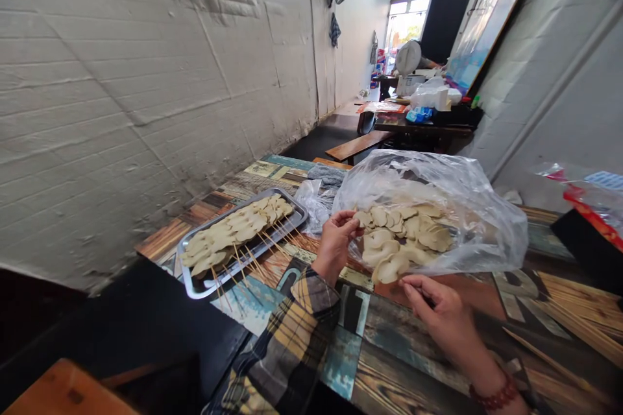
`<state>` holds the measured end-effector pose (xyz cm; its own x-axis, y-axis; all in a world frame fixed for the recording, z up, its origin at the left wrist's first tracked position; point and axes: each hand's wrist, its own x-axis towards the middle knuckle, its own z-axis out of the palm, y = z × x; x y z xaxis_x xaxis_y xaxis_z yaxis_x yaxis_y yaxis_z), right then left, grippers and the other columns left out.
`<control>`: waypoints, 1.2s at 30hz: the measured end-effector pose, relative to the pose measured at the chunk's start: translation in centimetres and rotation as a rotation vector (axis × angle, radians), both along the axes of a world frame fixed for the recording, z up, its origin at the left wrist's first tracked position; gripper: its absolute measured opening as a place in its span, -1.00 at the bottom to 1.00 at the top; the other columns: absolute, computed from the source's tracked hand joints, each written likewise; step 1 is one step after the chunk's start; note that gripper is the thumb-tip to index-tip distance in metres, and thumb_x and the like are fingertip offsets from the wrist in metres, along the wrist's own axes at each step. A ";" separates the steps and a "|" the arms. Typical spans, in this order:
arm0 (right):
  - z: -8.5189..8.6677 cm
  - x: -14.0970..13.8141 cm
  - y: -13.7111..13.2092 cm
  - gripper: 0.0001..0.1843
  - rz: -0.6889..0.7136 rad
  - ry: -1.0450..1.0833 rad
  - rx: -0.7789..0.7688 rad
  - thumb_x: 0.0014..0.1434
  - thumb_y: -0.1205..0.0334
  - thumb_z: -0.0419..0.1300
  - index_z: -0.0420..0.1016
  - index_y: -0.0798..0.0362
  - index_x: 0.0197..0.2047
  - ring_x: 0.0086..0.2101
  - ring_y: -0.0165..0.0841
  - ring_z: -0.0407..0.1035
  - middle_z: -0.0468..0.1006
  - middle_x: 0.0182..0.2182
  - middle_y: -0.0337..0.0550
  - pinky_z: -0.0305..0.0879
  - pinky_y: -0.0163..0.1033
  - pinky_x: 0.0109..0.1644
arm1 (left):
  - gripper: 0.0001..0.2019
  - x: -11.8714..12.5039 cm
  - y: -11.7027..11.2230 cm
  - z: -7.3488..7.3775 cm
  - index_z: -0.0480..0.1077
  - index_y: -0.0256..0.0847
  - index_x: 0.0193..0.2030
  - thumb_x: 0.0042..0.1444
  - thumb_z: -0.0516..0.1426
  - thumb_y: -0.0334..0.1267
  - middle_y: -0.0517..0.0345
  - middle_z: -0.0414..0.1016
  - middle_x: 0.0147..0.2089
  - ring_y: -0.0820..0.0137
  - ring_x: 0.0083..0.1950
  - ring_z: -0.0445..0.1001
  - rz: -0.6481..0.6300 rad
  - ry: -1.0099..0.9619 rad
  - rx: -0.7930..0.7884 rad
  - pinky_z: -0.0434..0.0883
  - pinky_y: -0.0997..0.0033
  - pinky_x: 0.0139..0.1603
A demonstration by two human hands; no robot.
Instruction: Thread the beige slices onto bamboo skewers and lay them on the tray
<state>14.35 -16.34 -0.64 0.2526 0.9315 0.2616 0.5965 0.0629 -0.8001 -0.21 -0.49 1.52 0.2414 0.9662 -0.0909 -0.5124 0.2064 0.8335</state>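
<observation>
Thin, pale beige round slices [413,233] lie overlapping in a clear plastic bag [491,233] that gapes toward me. At the pile's left edge, my left hand [335,243] pinches a slice between thumb and fingers. My right hand [440,308] is closed in a pinch at the near edge of the front slice [390,268]; I cannot make out what its fingertips hold. Left of my hands, a metal tray [195,290] carries rows of similar slices on skewers [257,266], whose bare ends stick out over the near rim.
Loose wooden skewers [584,324] lie on the patterned plank table [394,337] at right. A grey cloth [326,174] and a crumpled plastic bag [313,204] sit behind the tray. Red-and-clear packaging [591,207] stands far right. Beyond are a bench [359,144] and another cluttered table.
</observation>
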 end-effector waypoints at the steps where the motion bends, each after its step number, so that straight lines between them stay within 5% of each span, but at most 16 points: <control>1: 0.0 0.0 0.0 -0.66 -0.007 -0.002 0.003 0.17 0.01 0.08 0.59 0.04 -0.34 -0.64 -0.36 0.34 0.50 -0.65 -0.23 0.28 -0.31 -0.52 | -0.66 0.0 0.0 0.0 0.40 -0.29 -0.38 -0.33 0.38 -0.30 0.18 0.46 -0.40 0.50 -0.45 0.42 0.003 -0.004 0.001 0.39 0.42 -0.34; 24: 0.6 -0.2 0.3 -0.63 0.003 -0.011 -0.038 0.20 0.01 0.03 0.55 0.04 -0.38 -0.59 -0.36 0.38 0.53 -0.61 -0.20 0.24 -0.33 -0.52 | -0.78 0.5 -0.3 -0.3 0.39 -0.28 -0.46 -0.25 0.33 -0.29 0.24 0.41 -0.48 0.54 -0.46 0.37 0.013 0.167 0.156 0.32 0.51 -0.36; 36: 0.0 0.1 0.1 -0.65 -0.006 -0.037 -0.033 0.20 0.02 0.05 0.58 0.01 -0.32 -0.44 -0.31 0.48 0.63 -0.45 -0.15 0.34 -0.32 -0.37 | -0.62 0.3 -0.5 0.0 0.43 -0.29 -0.28 -0.31 0.37 -0.33 0.18 0.48 -0.38 0.51 -0.42 0.44 -0.056 -0.001 -0.040 0.33 0.51 -0.36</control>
<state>14.46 -16.22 -0.59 0.2486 0.9384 0.2400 0.6260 0.0334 -0.7791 0.04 -0.99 1.56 0.2950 0.9468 -0.1287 -0.5001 0.2678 0.8236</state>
